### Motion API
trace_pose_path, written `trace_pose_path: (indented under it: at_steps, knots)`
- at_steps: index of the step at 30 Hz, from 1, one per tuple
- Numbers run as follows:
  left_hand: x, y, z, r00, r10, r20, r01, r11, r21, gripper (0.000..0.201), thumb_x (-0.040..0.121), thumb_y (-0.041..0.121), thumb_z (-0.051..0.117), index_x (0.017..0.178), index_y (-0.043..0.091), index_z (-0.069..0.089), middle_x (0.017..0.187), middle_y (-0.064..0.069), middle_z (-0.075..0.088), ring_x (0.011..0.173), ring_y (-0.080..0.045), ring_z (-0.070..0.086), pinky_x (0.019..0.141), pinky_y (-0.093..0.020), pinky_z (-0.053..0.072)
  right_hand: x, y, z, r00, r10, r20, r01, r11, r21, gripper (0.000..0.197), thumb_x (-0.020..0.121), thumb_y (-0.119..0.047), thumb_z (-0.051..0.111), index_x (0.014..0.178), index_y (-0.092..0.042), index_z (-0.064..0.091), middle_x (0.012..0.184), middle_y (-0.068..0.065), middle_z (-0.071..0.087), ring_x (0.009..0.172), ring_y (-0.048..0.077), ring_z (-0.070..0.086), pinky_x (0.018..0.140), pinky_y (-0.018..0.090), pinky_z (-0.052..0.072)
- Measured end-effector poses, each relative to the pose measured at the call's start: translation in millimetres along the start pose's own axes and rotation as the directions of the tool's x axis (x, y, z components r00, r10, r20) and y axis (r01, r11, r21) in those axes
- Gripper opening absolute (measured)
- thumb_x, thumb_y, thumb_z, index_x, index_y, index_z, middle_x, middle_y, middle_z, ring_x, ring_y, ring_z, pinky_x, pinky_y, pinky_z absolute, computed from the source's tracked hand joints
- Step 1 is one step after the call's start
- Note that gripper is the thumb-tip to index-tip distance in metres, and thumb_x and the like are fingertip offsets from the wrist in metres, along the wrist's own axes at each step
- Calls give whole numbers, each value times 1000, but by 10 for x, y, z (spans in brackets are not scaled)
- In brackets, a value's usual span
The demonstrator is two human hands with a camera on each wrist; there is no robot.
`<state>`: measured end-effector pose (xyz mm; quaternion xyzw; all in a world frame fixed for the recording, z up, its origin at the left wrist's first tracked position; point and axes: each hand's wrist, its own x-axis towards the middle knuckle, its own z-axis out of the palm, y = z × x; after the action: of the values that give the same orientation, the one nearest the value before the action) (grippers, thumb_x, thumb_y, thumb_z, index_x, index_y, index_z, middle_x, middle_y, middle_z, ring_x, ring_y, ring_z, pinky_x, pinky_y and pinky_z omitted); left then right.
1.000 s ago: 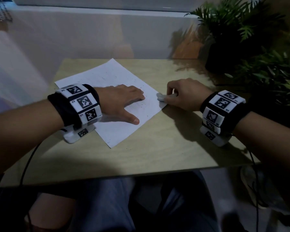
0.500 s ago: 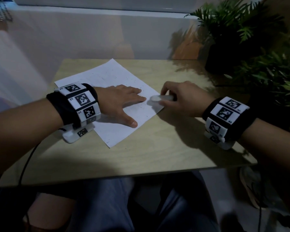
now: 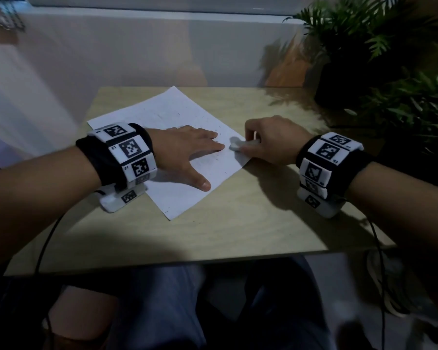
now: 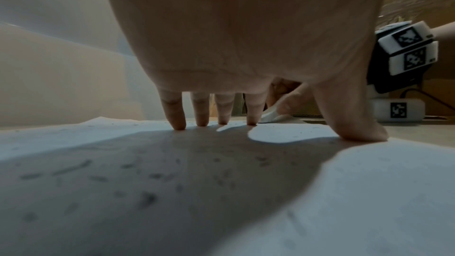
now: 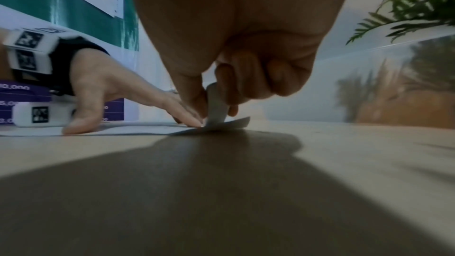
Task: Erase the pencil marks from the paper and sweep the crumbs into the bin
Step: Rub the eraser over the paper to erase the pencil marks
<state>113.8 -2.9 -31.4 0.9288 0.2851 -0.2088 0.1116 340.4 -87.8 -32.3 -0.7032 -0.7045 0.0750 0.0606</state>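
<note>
Your left hand [image 3: 185,152] lies flat on the paper [image 3: 162,114], fingers straight and spread, thumb splayed toward you, pinning the sheet to the tabletop [image 3: 238,223]; it holds nothing. The paper sits skewed on the tabletop, and dark specks and short strokes, crumbs or pencil marks, are scattered across its surface; the two cannot be told apart. Just right of your left fingertips [image 4: 178,124], the eraser [image 3: 235,145] stands with its lower end on the sheet's right corner. Your right hand [image 3: 273,140] pinches that eraser between thumb and curled fingers. The wrist view shows the paper corner [image 5: 236,123] lifting slightly beside the eraser. Judgement: the erasing step is in hand, working the right edge. The next move calls for short strokes with firm left-hand pressure close to the eraser, since a lifted corner may crease or tear. Sweeping is not yet begun; no bin is in view. A potted plant [image 3: 364,46] stands at the far right.
</note>
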Motion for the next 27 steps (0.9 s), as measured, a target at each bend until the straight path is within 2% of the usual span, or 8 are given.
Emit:
trace_pose_path:
  at_steps: [2, 6, 11, 13, 16, 22, 26, 27]
  knots:
    - [-5, 4, -5, 1000, 1, 0, -1, 1000, -5, 105, 78, 78, 62, 160, 43, 8, 168, 16, -7, 155, -13, -5, 126, -43, 6, -11, -33, 26, 999, -27, -38, 25, 999, -34, 46, 86, -68, 54, 85, -22, 55, 79, -1, 60, 78, 28, 58, 71, 39, 51]
    - [-4, 25, -20, 1000, 5, -9, -5, 1000, 7, 103, 78, 77, 62, 160, 41, 10, 169, 13, -6, 155, -15, -2, 125, -43, 8, -121, -193, 21, 972, -186, 145, 168, 977, 130, 36, 82, -60, 68, 88, -27, 58, 76, -11, 56, 70, 8, 53, 67, 30, 43]
    - [-1, 13, -11, 1000, -3, 6, 4, 1000, -5, 106, 77, 79, 62, 160, 44, 7, 168, 17, -8, 155, -14, -5, 126, -48, 8, -6, -10, 21, 999, 13, -45, -15, 999, -33, 46, 85, -68, 55, 84, -23, 58, 80, -1, 61, 80, 27, 58, 70, 38, 49]
    - [0, 23, -22, 1000, 5, 5, -5, 1000, 6, 105, 78, 78, 61, 160, 42, 7, 168, 15, -8, 155, -15, -4, 126, -45, 6, -43, -87, 48, 998, -60, -23, 60, 998, -20, 45, 87, -66, 53, 83, -21, 55, 74, -3, 59, 74, 25, 57, 67, 37, 49]
    - [0, 8, -26, 1000, 20, 3, -20, 1000, -19, 107, 76, 78, 63, 160, 43, 6, 169, 15, -6, 155, -13, -2, 126, -44, 7, -133, -194, 28, 973, -188, 133, 173, 978, 118, 38, 81, -64, 60, 88, -27, 58, 75, -11, 56, 71, 13, 53, 67, 32, 44]
    - [-17, -56, -46, 999, 34, 30, -29, 985, -168, 103, 77, 64, 77, 156, 46, 14, 167, 21, -2, 154, -8, 1, 126, -45, 9, -40, -46, 79, 998, -35, -57, 36, 999, 22, 43, 82, -73, 50, 95, -32, 52, 87, 0, 64, 81, 27, 59, 72, 38, 51]
    - [4, 16, -28, 999, 30, -32, -33, 994, -99, 94, 77, 71, 70, 155, 45, 24, 169, 13, 1, 155, -16, 6, 125, -47, 13, -189, -220, 27, 966, -207, 155, 177, 967, 184, 38, 83, -67, 62, 95, -32, 60, 76, -12, 59, 71, 4, 54, 61, 18, 40]
    - [5, 25, -28, 999, 32, -31, -34, 997, -72, 95, 77, 74, 66, 156, 45, 22, 170, 11, -1, 155, -18, 5, 125, -47, 13, -187, -224, 16, 967, -198, 161, 167, 968, 190, 40, 81, -69, 62, 95, -32, 62, 76, -12, 59, 71, 3, 54, 62, 19, 40]
